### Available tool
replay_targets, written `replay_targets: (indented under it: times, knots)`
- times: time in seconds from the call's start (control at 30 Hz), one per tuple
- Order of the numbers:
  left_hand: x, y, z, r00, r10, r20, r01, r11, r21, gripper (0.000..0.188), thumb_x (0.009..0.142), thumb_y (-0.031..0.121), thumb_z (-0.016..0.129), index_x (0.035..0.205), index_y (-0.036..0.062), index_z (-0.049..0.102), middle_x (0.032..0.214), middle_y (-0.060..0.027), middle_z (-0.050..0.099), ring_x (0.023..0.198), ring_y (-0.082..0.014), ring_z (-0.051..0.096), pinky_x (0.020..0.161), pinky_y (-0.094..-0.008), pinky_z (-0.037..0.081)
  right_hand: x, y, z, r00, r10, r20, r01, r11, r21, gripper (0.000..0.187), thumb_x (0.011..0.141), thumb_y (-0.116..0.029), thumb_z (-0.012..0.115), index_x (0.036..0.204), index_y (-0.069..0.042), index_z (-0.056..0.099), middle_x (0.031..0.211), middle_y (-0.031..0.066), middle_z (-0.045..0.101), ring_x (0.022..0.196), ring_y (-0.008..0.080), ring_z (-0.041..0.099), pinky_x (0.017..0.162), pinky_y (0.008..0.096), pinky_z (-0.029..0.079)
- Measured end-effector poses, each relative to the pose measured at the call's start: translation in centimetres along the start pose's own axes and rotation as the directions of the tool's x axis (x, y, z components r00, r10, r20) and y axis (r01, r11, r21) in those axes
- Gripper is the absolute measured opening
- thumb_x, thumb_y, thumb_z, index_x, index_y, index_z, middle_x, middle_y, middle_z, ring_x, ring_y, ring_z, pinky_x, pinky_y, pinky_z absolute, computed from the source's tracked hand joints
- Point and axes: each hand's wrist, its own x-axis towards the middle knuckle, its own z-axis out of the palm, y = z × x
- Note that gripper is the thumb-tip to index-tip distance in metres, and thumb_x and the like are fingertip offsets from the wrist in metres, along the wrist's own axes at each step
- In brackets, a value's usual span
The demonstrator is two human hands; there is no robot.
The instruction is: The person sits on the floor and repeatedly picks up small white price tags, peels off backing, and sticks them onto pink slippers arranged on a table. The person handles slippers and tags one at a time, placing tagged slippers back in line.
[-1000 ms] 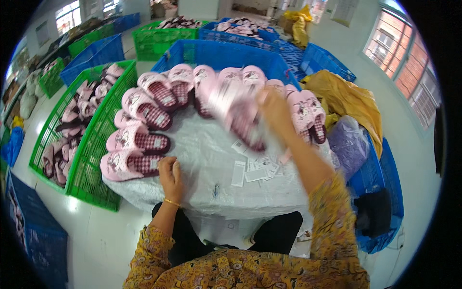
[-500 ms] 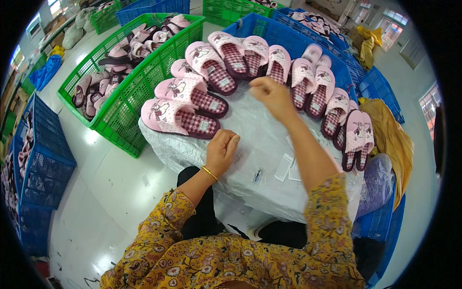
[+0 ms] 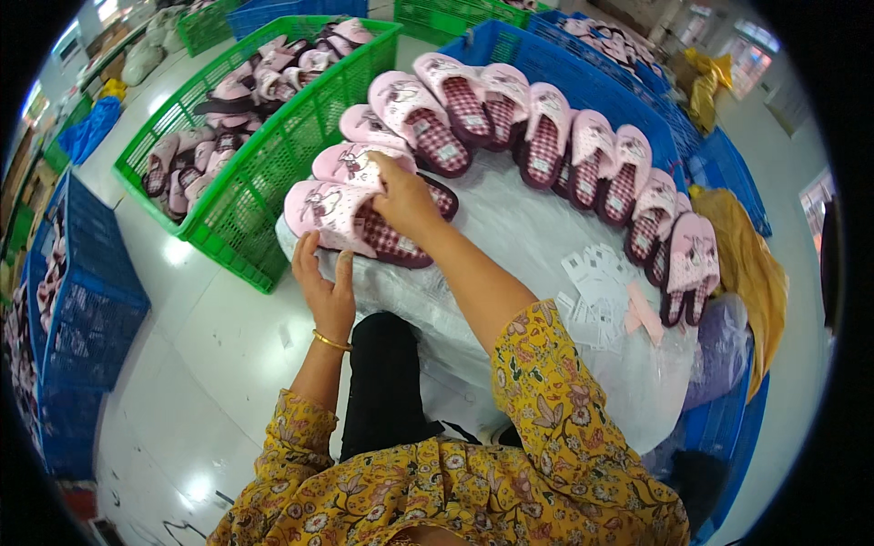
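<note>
Pink slippers with a printed animal and checkered insoles stand in a curve on a plastic-wrapped surface [image 3: 510, 227]. At its left end, my right hand [image 3: 405, 198] reaches across to the nearest slipper [image 3: 320, 211] and the slipper behind it [image 3: 350, 164]. Its fingers are bent over their uppers and seem to grip the second one, though the palm side is hidden. My left hand [image 3: 328, 289] is open, thumb and fingers apart, its fingertips by the near edge of the nearest slipper. Whether they touch it I cannot tell.
White paper tags [image 3: 596, 296] and pink strips [image 3: 644, 314] lie on the plastic at the right. A green crate [image 3: 264, 173] of slippers stands at the left, blue crates [image 3: 100, 264] farther out. Beside the right slippers lie a yellow sack [image 3: 742, 273] and a purple bag [image 3: 719, 350].
My right hand has swung left from the middle of the row onto the left-end slippers. My left hand has moved left and opened from a closed shape. More tags now show where my forearm was.
</note>
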Motion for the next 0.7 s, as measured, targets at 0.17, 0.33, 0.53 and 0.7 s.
replay_targets:
  times: [0.17,0.33,0.53,0.7]
  knots:
    - [-0.7,1.8,0.8,0.982,-0.093,0.164,0.15,0.914,-0.378,0.045,0.097,0.015,0.058,0.137,-0.0012,0.044,0.138,-0.0137,0.046,0.123,-0.0231,0.05,0.103,-0.0356,0.042,-5.7,-4.6,-3.4,0.944,-0.032,-0.327,-0.023,0.987,-0.162,0.045,0.072,0.001,0.06,0.116,-0.008,0.06,0.097,0.0178,0.065,0.092,0.0359,0.062,0.081,0.045,0.049]
    - [-1.4,6.4,4.6,0.911,0.03,0.411,0.172,0.878,-0.446,0.042,0.099,0.014,0.054,0.135,-0.0033,0.045,0.134,-0.0155,0.049,0.122,-0.0235,0.051,0.104,-0.0354,0.042,-12.8,-4.9,-7.8,0.791,0.265,-0.551,-0.332,0.943,-0.023,0.046,0.073,0.004,0.064,0.117,-0.008,0.059,0.085,0.0133,0.061,0.074,0.0274,0.06,0.07,0.0374,0.05]
    - [-1.3,7.9,11.0,0.785,0.244,0.57,-0.018,0.928,-0.373,0.035,0.097,0.017,0.058,0.125,-0.003,0.055,0.124,-0.0132,0.056,0.114,-0.0215,0.054,0.099,-0.0323,0.042,-18.3,-1.6,-11.4,0.63,0.583,-0.513,-0.487,0.811,0.324,0.046,0.08,-0.003,0.067,0.123,-0.007,0.052,0.089,0.0168,0.066,0.078,0.0298,0.065,0.072,0.0392,0.051]
    - [-2.6,5.6,11.8,0.88,0.062,0.471,0.165,0.889,-0.426,0.035,0.101,0.022,0.051,0.126,-0.0022,0.056,0.121,-0.0104,0.058,0.113,-0.0178,0.054,0.097,-0.0298,0.042,-23.4,-2.6,-15.9,0.703,0.562,-0.437,-0.499,0.827,0.261,0.037,0.081,-0.008,0.067,0.117,-0.008,0.058,0.1,0.0168,0.069,0.085,0.0273,0.068,0.075,0.0355,0.053]
